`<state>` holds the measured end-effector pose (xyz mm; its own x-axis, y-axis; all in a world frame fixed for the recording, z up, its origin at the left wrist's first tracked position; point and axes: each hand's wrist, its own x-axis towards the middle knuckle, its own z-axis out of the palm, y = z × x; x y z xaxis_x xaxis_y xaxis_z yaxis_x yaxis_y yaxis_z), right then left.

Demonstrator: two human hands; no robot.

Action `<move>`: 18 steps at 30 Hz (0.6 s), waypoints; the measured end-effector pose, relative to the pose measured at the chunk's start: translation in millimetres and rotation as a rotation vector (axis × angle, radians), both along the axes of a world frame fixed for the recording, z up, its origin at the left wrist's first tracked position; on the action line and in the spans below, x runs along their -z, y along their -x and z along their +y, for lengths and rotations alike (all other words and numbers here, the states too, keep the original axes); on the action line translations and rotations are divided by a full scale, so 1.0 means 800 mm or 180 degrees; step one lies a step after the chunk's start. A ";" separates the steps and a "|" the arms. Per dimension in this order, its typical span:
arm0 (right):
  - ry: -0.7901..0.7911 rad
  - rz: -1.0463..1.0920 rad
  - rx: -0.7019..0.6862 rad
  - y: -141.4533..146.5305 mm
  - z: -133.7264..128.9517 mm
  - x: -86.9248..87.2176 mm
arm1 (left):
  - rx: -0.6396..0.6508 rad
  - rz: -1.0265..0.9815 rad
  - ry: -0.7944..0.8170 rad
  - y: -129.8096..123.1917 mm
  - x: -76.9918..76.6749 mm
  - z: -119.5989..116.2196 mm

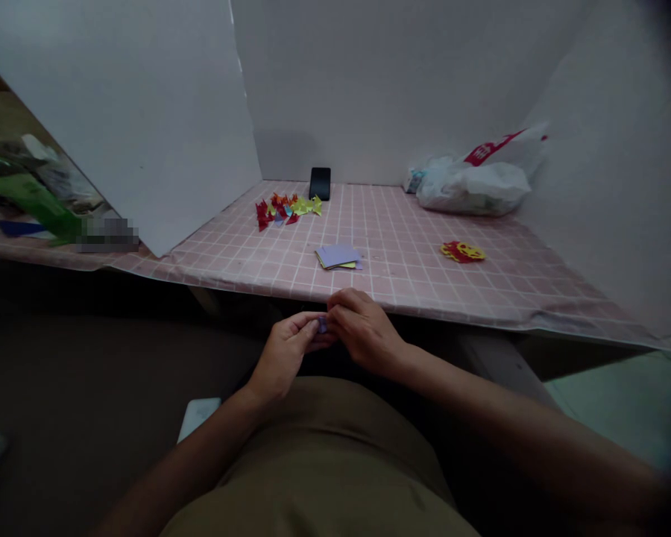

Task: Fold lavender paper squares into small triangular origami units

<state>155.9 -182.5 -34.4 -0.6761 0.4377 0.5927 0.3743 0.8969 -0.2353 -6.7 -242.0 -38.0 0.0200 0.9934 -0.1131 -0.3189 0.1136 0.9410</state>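
Between my two hands, in front of the table's near edge, is a small folded purple paper (323, 325). My left hand (291, 344) pinches it between thumb and fingers. My right hand (363, 330) is closed at the paper's right side, its fingertips pressed together on it; part of the paper is hidden by the fingers. Beyond the hands, a stack of square papers (338, 256), purple on top with yellow below, lies on the table. Farther back is a pile of small folded paper pieces (285, 209) in red, orange, yellow and blue.
The table (391, 283) has a pink checked cloth. A dark phone (320, 183) leans at the back. Right are a white plastic bag (475, 186) and red and yellow looped pieces (462, 252). White panels (162, 112) enclose the space. A white object (199, 416) lies beside my left forearm.
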 end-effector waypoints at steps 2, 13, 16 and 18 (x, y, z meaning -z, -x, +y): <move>-0.0029 -0.0004 0.0045 0.001 0.000 0.001 | 0.0010 0.0054 -0.0050 0.000 -0.002 -0.001; 0.0936 0.0586 -0.0232 -0.003 0.006 -0.011 | -0.0261 0.0093 -0.0134 0.001 0.003 0.000; 0.1549 0.0832 -0.0182 -0.010 0.013 -0.022 | -0.0288 -0.0052 -0.0021 0.005 0.002 0.000; 0.1977 0.0797 -0.0238 -0.014 0.016 -0.026 | -0.0295 -0.0131 0.0041 0.006 0.001 -0.001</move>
<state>166.9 -170.0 -13.3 -0.5927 0.7053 0.3889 0.1836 0.5885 -0.7874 -11.7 -242.9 -38.7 -0.0670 0.9897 -0.1267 -0.3668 0.0937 0.9256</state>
